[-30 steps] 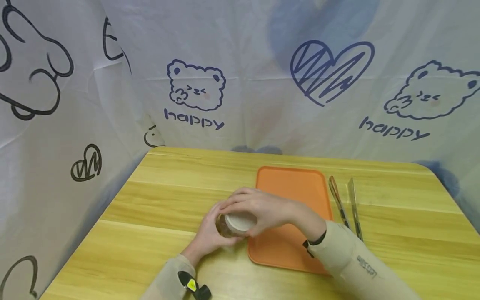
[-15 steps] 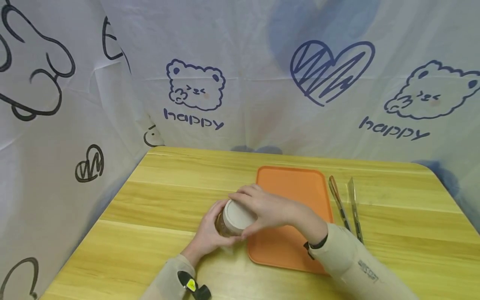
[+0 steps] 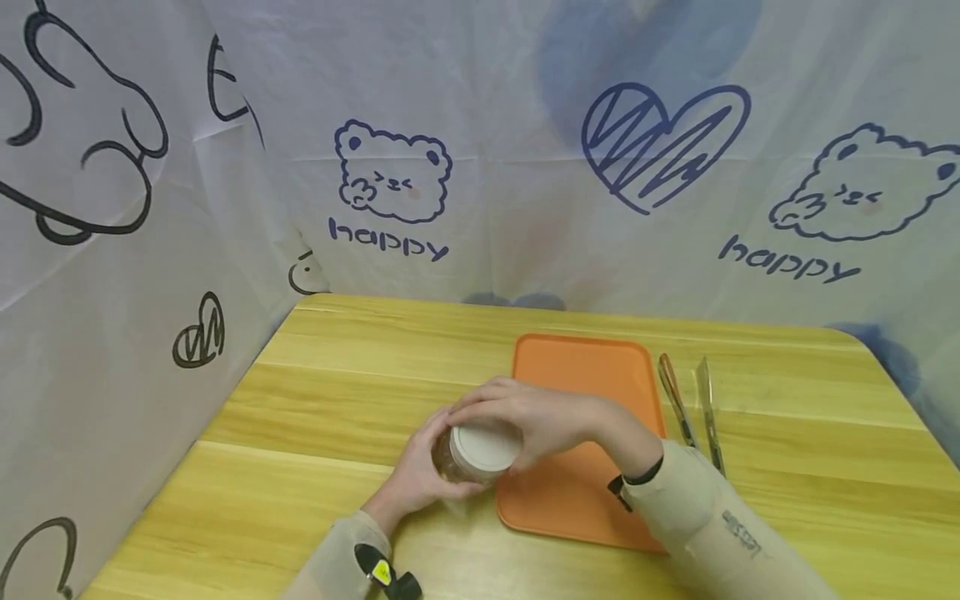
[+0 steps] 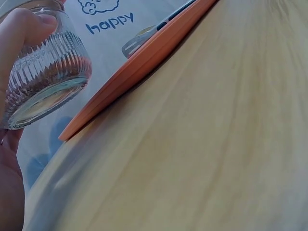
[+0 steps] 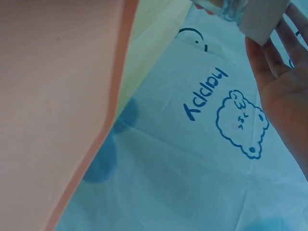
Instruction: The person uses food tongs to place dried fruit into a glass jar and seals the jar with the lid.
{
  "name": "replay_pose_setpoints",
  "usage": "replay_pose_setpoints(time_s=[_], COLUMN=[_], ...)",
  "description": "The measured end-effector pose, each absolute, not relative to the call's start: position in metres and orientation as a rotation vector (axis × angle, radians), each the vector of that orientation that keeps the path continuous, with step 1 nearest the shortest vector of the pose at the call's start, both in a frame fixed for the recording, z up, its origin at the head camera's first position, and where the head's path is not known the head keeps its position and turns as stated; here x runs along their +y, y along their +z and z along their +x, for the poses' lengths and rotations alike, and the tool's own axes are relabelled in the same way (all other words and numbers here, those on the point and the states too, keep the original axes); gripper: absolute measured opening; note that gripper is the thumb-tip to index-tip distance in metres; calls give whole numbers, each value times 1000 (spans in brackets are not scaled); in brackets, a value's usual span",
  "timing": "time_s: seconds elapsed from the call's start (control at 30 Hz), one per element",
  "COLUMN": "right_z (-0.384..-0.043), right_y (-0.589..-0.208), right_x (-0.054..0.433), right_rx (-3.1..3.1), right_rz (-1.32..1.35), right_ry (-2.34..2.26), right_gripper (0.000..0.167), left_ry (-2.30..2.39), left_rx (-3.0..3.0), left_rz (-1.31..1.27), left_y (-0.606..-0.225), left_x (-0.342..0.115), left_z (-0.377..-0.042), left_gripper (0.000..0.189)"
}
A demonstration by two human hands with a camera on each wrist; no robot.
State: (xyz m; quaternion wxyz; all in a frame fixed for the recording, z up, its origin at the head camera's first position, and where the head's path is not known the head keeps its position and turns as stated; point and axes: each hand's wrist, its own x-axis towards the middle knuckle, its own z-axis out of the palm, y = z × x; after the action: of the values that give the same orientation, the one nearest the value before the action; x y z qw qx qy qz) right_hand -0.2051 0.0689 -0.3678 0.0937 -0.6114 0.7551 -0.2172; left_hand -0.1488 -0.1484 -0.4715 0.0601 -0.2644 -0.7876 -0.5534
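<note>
A ribbed clear glass jar (image 4: pixel 50 72) with reddish-brown contents is held tilted, its base visible in the left wrist view. My left hand (image 3: pixel 414 477) grips the jar's body, its thumb lying along the glass in that view. On top sits a white lid (image 3: pixel 487 447), which the fingers and thumb of my right hand (image 3: pixel 546 423) grip round the rim. In the right wrist view, the fingertips touch the side of the lid (image 5: pixel 262 21). Whether the lid is loose on the jar cannot be seen.
Just right of the jar lies an orange tray (image 3: pixel 577 362), partly under my right forearm. Beyond it, two long metal utensils (image 3: pixel 678 408) rest side by side on the wooden table (image 3: pixel 300 392). A printed cloth (image 3: pixel 510 208) hangs behind the table.
My right fingers first drew back along the lid's rim, then reached round it again. The lid now faces up more and sits slightly to the right. My left hand keeps its hold.
</note>
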Motion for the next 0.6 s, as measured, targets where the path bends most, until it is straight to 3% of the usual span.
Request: replay_pose_setpoints(time_s=[0.23,0.47,0.6], right_z=[-201,-196,-200], right_y=[-381,-396,-398], right_x=[69,72,79], right_rx=[2359,2394,2323], right_rz=[-1647,-1456,-1465], right_ry=[-833,-1068,-1120], right_gripper=[82,96,89], left_ry=[-1750,-1810,-1833], left_rx=[-2319,-2254,-2254], left_rz=[-818,-787,-822], left_y=[-483,-460,-465], left_x=[-152,-149,-149], left_z=[-156,-149,-152], left_gripper=[92,85,85])
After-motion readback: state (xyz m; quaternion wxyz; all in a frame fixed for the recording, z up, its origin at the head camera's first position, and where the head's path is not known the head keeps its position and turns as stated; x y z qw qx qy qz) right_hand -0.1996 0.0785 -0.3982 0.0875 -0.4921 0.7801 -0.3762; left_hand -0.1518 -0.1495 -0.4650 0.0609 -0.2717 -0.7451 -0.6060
